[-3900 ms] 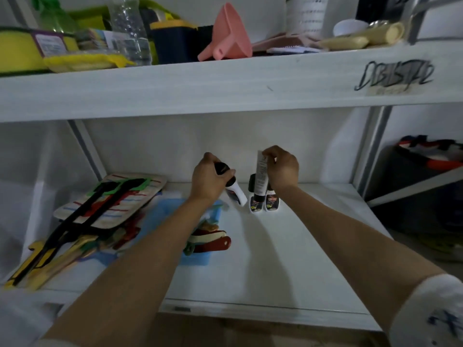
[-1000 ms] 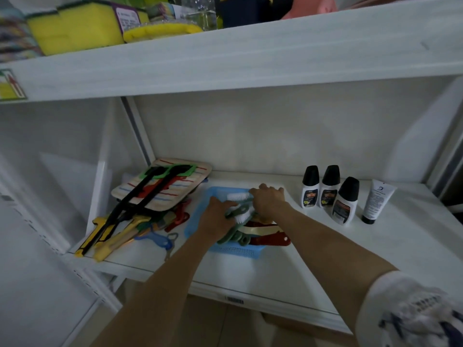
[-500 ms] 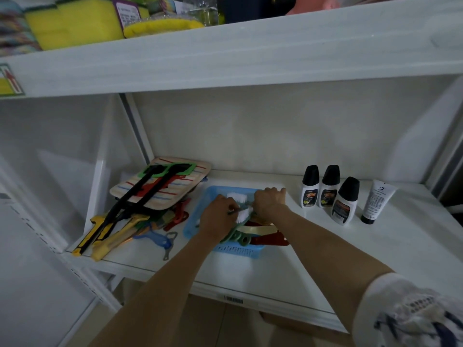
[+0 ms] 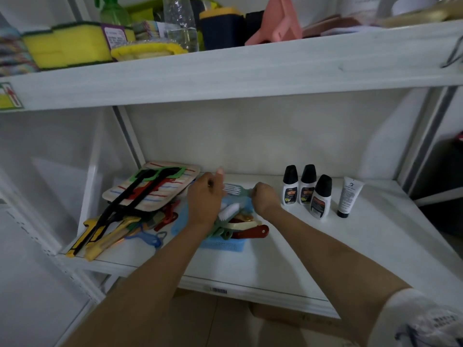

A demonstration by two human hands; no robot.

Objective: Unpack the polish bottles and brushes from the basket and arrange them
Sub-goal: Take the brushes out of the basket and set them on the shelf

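A blue plastic basket (image 4: 223, 245) sits on the white lower shelf (image 4: 283, 261), holding several brushes, among them a red-handled one (image 4: 253, 232) and a cream one (image 4: 244, 224). My right hand (image 4: 265, 199) is shut on the handle of a green brush with white bristles (image 4: 234, 189), lifted above the basket. Over the basket's left part my left hand (image 4: 206, 199) hovers, fingers loosely spread, close to the bristles; whether it touches them is unclear. Three white polish bottles with black caps (image 4: 304, 187) stand upright to the right, with a white tube (image 4: 348, 196) beside them.
A striped board with black, green and red tools (image 4: 152, 186) and yellow scrapers (image 4: 105, 236) crowd the shelf's left end. The upper shelf (image 4: 225, 68) carries sponges, bottles and a pink funnel. Bare shelf surface lies in front of and right of the bottles.
The bottles and tube were set down at the right. Both hands went to the basket, and the right hand has now raised a green brush out of it.
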